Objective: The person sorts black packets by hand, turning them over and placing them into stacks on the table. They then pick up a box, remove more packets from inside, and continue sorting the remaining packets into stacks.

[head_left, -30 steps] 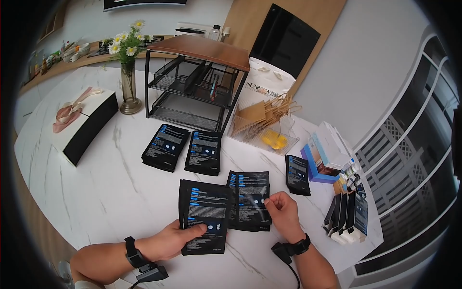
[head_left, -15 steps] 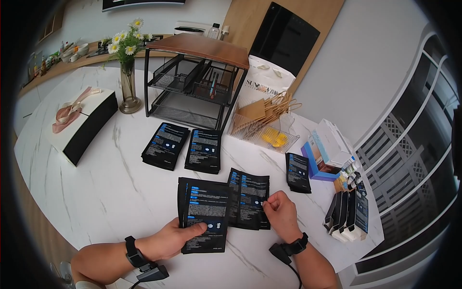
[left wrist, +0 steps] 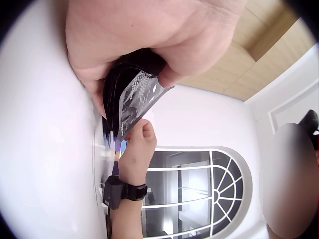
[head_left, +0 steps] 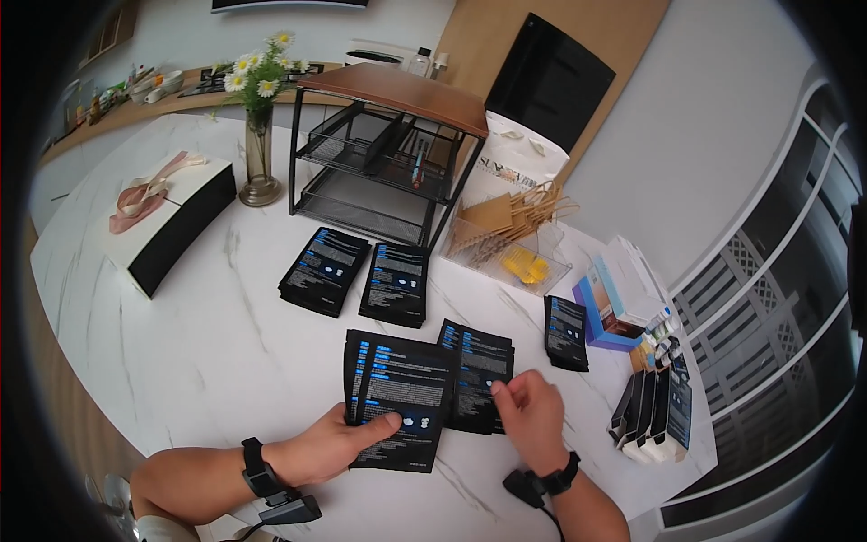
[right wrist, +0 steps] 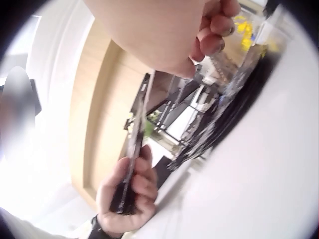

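My left hand (head_left: 321,444) grips several black printed packets (head_left: 402,397), thumb on their front and fingers behind; they are slightly fanned at the left edge. In the left wrist view, the packets (left wrist: 142,97) stand between thumb and fingers. Behind and right of them, a black pile (head_left: 483,384) lies on the table. My right hand (head_left: 535,420) is at that pile's right edge, its thumb and index finger together and the other fingers curled. The right wrist view shows those curled fingers (right wrist: 214,37) above the pile (right wrist: 234,107), with no packet visible in them.
Two packet piles (head_left: 325,271) (head_left: 395,282) lie before a mesh drawer rack (head_left: 361,188). Another pile (head_left: 566,332) is near stacked boxes (head_left: 623,291) and upright black boxes (head_left: 652,411) at right. A clear bin (head_left: 506,257), vase (head_left: 259,163) and ribboned box (head_left: 176,217) stand farther back.
The head view has shifted, moving the scene slightly right. The packets in my left hand are more fanned at their left edge. My right hand stays by the pile's right edge.
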`<action>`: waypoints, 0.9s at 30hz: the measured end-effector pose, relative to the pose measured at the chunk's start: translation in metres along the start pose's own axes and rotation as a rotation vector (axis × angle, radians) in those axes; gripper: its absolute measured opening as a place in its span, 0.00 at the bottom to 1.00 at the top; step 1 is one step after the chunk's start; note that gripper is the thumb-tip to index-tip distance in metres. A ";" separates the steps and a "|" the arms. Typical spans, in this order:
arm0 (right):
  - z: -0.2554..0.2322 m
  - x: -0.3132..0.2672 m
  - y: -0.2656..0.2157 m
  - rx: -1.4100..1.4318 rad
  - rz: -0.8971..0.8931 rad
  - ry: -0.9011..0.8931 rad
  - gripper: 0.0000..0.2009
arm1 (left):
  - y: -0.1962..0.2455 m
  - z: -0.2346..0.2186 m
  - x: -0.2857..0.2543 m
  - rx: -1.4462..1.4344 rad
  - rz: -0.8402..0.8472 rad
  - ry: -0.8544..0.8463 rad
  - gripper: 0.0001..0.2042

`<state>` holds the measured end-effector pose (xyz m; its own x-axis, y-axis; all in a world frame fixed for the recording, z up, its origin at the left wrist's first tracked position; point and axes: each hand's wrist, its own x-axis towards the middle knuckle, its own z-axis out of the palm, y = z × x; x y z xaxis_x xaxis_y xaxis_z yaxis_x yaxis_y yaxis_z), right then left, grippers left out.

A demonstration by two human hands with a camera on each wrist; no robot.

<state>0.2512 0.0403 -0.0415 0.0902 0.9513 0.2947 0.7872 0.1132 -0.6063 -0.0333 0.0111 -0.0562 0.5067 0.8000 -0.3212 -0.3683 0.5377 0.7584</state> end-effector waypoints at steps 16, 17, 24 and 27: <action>0.010 -0.025 -0.025 0.176 -0.218 -0.131 0.13 | 0.001 -0.001 0.003 -0.095 0.013 -0.085 0.24; 0.010 -0.018 -0.014 0.243 -0.105 -0.111 0.13 | 0.002 -0.002 0.003 -0.233 -0.002 -0.149 0.23; 0.012 0.004 0.026 0.156 0.007 -0.160 0.13 | 0.001 -0.001 0.006 -0.203 0.022 -0.131 0.21; 0.005 0.004 0.011 0.065 0.008 -0.206 0.12 | -0.003 -0.003 0.005 -0.112 -0.033 0.040 0.21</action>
<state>0.2571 0.0465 -0.0513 -0.0352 0.9900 0.1366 0.7452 0.1171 -0.6565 -0.0319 0.0142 -0.0611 0.4895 0.7903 -0.3685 -0.4378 0.5883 0.6799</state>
